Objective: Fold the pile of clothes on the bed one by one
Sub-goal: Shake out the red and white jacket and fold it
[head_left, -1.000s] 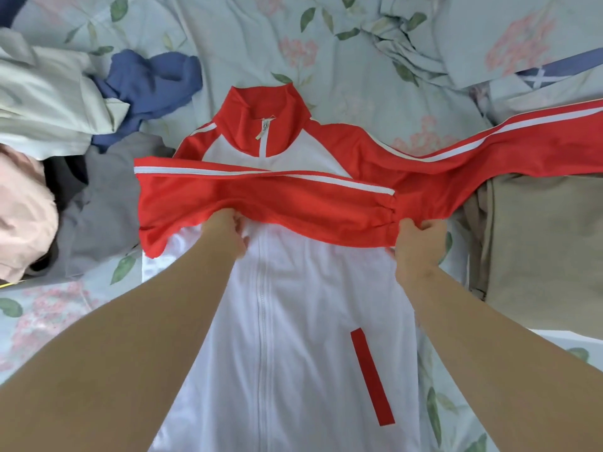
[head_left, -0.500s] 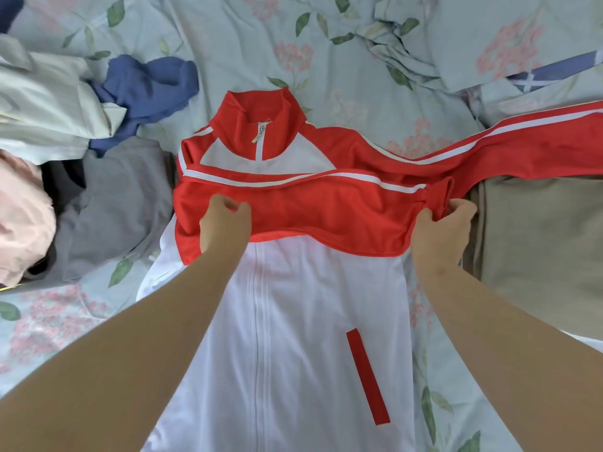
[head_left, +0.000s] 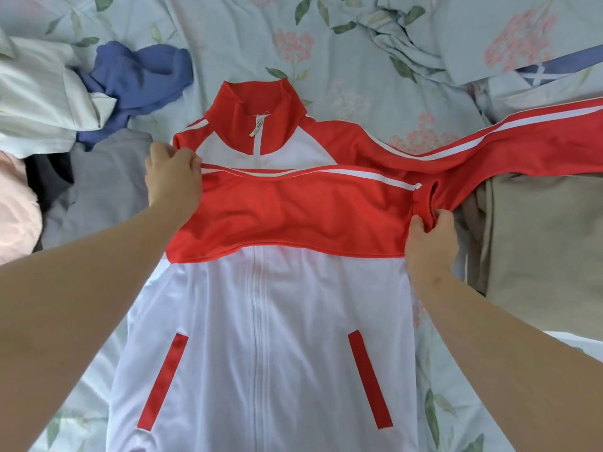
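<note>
Fingers (head_left: 192, 162): folded sleeve (head_left: 293, 210) pinched by left hand (head_left: 173, 182), cuff (head_left: 424, 203) gripped by right hand (head_left: 432, 239).
Done: one sleeve laid across jacket (head_left: 261, 321).
Left: outstretched sleeve (head_left: 522, 138), heap (head_left: 98, 187).

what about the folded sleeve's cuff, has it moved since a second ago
Yes. The cuff, pinched by the right hand, has shifted away from the zipper toward the tan garment.

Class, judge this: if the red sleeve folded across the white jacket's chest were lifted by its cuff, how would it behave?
Probably floppy: the red striped sleeve sags between the left hand and the right hand pinching its gathered cuff. Likely light and slippery: the smooth fabric shows a sheen, so folds may slide.
</note>
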{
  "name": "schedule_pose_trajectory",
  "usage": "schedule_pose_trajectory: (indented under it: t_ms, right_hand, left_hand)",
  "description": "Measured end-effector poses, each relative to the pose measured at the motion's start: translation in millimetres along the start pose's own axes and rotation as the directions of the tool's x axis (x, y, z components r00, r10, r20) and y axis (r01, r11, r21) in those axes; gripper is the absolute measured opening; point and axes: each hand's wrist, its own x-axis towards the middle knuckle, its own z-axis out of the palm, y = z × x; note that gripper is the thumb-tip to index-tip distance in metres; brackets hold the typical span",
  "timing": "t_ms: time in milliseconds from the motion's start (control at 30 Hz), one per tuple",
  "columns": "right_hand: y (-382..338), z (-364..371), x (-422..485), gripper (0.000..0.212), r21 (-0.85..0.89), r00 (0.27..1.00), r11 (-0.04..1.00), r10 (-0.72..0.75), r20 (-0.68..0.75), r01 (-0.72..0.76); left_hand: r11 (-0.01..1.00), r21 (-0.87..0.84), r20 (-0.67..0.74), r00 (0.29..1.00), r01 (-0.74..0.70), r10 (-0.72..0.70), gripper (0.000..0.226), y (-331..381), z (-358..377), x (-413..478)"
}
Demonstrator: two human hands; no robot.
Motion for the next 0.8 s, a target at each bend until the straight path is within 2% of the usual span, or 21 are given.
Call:
schedule_pose_trajectory:
  t_ms: [33, 67, 100, 167, 200, 233, 267, 300, 333, 400, 433, 500, 533, 567, 600, 667, 700, 733, 767, 800]
  right_hand:
    - [-2, -2, 1, 0.025, 0.010, 1.000, 1.000, -0.004, -0.011, 0.004]
    - [-5, -3, 2, 0.024, 0.023, 1.000, 1.000, -0.007, -0.028, 0.008]
    - [-7, -4, 4, 0.025, 0.036, 0.999, 0.999, -0.010, -0.051, 0.012]
    - [-10, -7, 5, 0.027, 0.056, 0.994, 0.998, -0.006, -0.112, 0.012]
    - [-12, -8, 6, 0.028, 0.069, 0.989, 0.998, 0.002, -0.148, 0.008]
    - [-13, -10, 7, 0.029, 0.086, 0.983, 0.996, 0.015, -0.183, 0.001]
    - [-15, -12, 7, 0.030, 0.103, 0.976, 0.995, 0.027, -0.215, -0.004]
    - [-16, -14, 8, 0.030, 0.118, 0.969, 0.993, 0.028, -0.245, 0.001]
    - [-18, -16, 10, 0.030, 0.122, 0.963, 0.992, 0.018, -0.267, 0.015]
    - [-19, -22, 14, 0.030, 0.109, 0.954, 0.992, -0.032, -0.300, 0.068]
    - [-21, -25, 16, 0.031, 0.101, 0.946, 0.990, -0.061, -0.319, 0.098]
    - [-27, -27, 14, 0.031, 0.068, 0.929, 0.984, -0.130, -0.346, 0.163]
    - [-31, -26, 10, 0.032, 0.053, 0.925, 0.972, -0.199, -0.323, 0.227]
    - [-35, -23, 2, 0.033, 0.060, 0.924, 0.946, -0.297, -0.241, 0.320]
    - [-39, -19, -8, 0.036, 0.100, 0.911, 0.906, -0.403, -0.087, 0.411]
    - [-35, -10, -22, 0.043, 0.154, 0.792, 0.837, -0.547, 0.273, 0.525]
    - [-30, -6, -26, 0.043, 0.131, 0.751, 0.837, -0.536, 0.385, 0.531]
    - [-27, -6, -27, 0.039, 0.107, 0.780, 0.877, -0.468, 0.415, 0.469]
    - [-24, -7, -23, 0.033, 0.091, 0.854, 0.930, -0.364, 0.373, 0.356]
    - [-20, -8, -16, 0.027, 0.056, 0.924, 0.965, -0.263, 0.278, 0.257]
  left_hand:
    - [0.995, -0.003, -0.003, 0.995, -0.103, 0.103, 0.026, -1, 1, 2]
    - [0.989, -0.007, -0.007, 0.989, -0.145, 0.145, 0.026, -1, 0, 4]
    - [0.994, 0.013, -0.040, 0.993, -0.108, 0.108, 0.026, 1, -1, 6]
    - [0.987, 0.141, -0.168, 0.985, 0.070, -0.046, 0.025, 11, -1, 2]
    - [0.980, 0.187, -0.194, 0.980, 0.070, -0.033, 0.026, 22, 1, -6]
    - [0.979, 0.201, -0.157, 0.985, -0.038, 0.070, 0.029, 33, 5, -18]
    - [0.959, 0.201, -0.088, 0.971, -0.201, 0.222, 0.029, 42, 12, -30]
    - [0.936, 0.171, 0.055, 0.952, -0.306, 0.301, 0.028, 49, 22, -43]
    - [0.940, 0.146, 0.219, 0.937, -0.308, 0.273, 0.031, 56, 32, -55]
    - [0.963, 0.178, 0.489, 0.867, -0.203, 0.093, 0.053, 63, 50, -72]
    - [0.957, 0.202, 0.560, 0.826, -0.210, 0.063, 0.061, 64, 58, -76]
    - [0.965, 0.132, 0.618, 0.780, -0.229, 0.100, 0.064, 70, 64, -76]
    - [0.976, 0.057, 0.612, 0.780, -0.212, 0.134, 0.061, 72, 63, -74]
    - [0.986, -0.035, 0.588, 0.794, -0.166, 0.154, 0.057, 74, 62, -71]
    - [0.985, -0.149, 0.545, 0.824, -0.087, 0.155, 0.054, 75, 60, -70]
    - [0.908, -0.400, 0.441, 0.895, 0.124, 0.072, 0.048, 79, 55, -69]
    - [0.852, -0.482, 0.405, 0.914, 0.204, 0.010, 0.046, 80, 53, -70]
    - [0.824, -0.516, 0.371, 0.928, 0.234, -0.032, 0.046, 83, 52, -72]
    - [0.839, -0.506, 0.324, 0.945, 0.200, -0.029, 0.049, 86, 51, -75]
    - [0.877, -0.468, 0.289, 0.957, 0.111, 0.033, 0.055, 90, 51, -78]
